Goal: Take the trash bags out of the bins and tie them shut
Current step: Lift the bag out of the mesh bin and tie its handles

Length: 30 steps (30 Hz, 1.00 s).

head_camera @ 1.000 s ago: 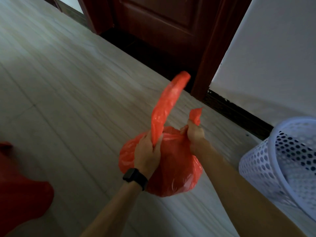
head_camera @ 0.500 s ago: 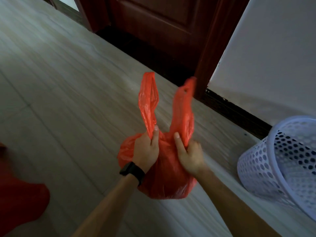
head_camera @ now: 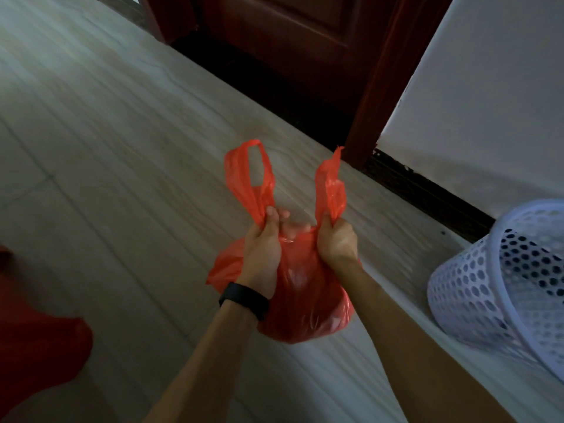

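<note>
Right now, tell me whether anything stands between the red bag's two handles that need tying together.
Nothing visible does. The left hand grips the left handle, the right hand the right handle, with an open gap between them above the red bag. The basket stands apart.

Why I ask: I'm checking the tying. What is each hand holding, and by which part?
The red trash bag: left hand grips the base of its left handle, right hand its right handle.
</note>
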{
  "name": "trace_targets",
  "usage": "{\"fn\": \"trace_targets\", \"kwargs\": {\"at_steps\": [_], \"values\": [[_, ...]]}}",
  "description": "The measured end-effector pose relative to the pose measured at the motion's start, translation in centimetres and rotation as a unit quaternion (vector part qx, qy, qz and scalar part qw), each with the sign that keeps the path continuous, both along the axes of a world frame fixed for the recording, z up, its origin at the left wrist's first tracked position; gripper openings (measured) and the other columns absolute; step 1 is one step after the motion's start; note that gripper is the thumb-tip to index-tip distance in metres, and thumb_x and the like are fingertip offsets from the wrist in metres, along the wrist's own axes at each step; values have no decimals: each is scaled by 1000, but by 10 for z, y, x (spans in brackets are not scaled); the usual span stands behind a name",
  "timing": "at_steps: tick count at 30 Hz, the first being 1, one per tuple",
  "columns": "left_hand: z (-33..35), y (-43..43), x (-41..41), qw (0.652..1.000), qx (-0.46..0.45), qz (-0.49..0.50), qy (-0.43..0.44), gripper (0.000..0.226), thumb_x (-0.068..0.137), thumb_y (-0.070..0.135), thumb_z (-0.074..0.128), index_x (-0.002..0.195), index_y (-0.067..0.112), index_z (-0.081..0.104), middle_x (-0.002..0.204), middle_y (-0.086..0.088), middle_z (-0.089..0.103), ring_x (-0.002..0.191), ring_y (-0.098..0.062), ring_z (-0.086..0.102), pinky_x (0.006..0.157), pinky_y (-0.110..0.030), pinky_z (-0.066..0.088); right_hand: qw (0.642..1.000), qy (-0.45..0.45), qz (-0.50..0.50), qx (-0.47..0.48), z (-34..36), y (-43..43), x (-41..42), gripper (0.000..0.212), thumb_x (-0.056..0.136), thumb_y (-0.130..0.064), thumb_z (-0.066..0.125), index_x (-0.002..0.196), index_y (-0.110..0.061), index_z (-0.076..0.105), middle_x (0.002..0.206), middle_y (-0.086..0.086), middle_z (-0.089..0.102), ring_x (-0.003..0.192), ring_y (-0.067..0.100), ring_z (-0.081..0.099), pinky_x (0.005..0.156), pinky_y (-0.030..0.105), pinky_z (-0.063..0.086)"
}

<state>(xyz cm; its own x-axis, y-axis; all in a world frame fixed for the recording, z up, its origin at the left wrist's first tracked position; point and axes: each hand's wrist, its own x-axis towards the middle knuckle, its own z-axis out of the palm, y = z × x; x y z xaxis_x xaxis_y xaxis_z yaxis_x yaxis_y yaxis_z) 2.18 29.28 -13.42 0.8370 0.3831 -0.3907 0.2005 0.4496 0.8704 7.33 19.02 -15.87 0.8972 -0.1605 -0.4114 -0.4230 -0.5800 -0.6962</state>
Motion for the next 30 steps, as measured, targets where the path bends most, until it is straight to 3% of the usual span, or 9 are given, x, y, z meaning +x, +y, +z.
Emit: {"fn": "trace_targets", "kwargs": {"at_steps": [2, 5, 9, 15, 18, 21, 25, 28, 30], "values": [[-5, -1, 0, 1000, 13, 0, 10, 32, 106, 27, 36, 83, 12, 52, 40, 9, 38, 38, -10, 49, 47, -21, 42, 999, 6, 34, -10, 1, 4, 1, 46, 105, -30, 37, 116, 8, 59, 121, 32, 61, 116, 45, 57, 92, 42, 44], [-14, -1, -3, 999, 29, -7, 39, 30, 105, 26, 41, 80, 12, 48, 45, 6, 33, 33, -3, 32, 34, -15, 27, 1000, 10, 26, 10, 0, 10, -3, 49, 104, -34, 39, 117, 9, 59, 124, 33, 61, 119, 47, 56, 100, 46, 43], [-14, 4, 1, 998, -25, 17, 63, 30, 102, 19, 47, 73, 17, 44, 63, 2, 35, 48, -2, 37, 42, -10, 32, 968, 26, -56, 242, 8, 5, -9, 48, 102, -41, 42, 99, -6, 74, 95, 9, 77, 87, 24, 74, 79, 32, 59], [-21, 5, -3, 997, -27, 23, 70, 31, 102, 19, 47, 71, 18, 44, 66, -1, 34, 54, -8, 36, 40, -11, 31, 935, 42, -146, 321, 11, 4, -10, 30, 98, -17, 43, 71, -11, 53, 54, 2, 45, 48, 19, 46, 54, 33, 42], [-23, 0, -7, 998, -22, 13, 57, 31, 103, 33, 41, 75, 19, 42, 65, -1, 29, 47, -6, 30, 38, -11, 30, 944, 17, -179, 275, 8, 4, -14, 37, 97, -18, 40, 62, -12, 48, 46, 1, 42, 34, 10, 41, 46, 29, 39], [-19, -7, -13, 999, 33, -15, 24, 41, 101, 52, 32, 82, 18, 43, 59, 1, 27, 42, -6, 27, 37, -16, 25, 958, -29, -186, 217, 6, 7, -19, 46, 82, -46, 35, 57, -11, 52, 51, 5, 57, 57, 30, 57, 68, 45, 51], [-10, -6, -20, 982, 173, -81, 5, 54, 97, 60, 21, 66, 20, 40, 46, 4, 30, 41, -14, 27, 45, -30, 21, 987, 5, -66, 147, 6, 6, -20, 91, 73, -75, 4, 106, -16, 65, 116, 25, 67, 110, 39, 60, 104, 49, 41], [-14, 3, -21, 921, 367, -132, -18, 53, 97, 54, 25, 57, 23, 40, 45, 10, 41, 45, -11, 41, 54, -32, 33, 991, 31, -7, 128, 5, 5, -17, 97, 84, -77, 5, 127, -12, 62, 127, 21, 64, 121, 37, 58, 110, 49, 38], [-15, 8, -22, 883, 437, -169, -34, 45, 98, 48, 31, 61, 27, 43, 50, 11, 45, 53, -17, 54, 59, -32, 36, 992, 27, 56, 111, -3, 0, -14, 80, 86, -73, 17, 113, -18, 68, 117, 13, 70, 113, 32, 64, 103, 46, 46]]}}
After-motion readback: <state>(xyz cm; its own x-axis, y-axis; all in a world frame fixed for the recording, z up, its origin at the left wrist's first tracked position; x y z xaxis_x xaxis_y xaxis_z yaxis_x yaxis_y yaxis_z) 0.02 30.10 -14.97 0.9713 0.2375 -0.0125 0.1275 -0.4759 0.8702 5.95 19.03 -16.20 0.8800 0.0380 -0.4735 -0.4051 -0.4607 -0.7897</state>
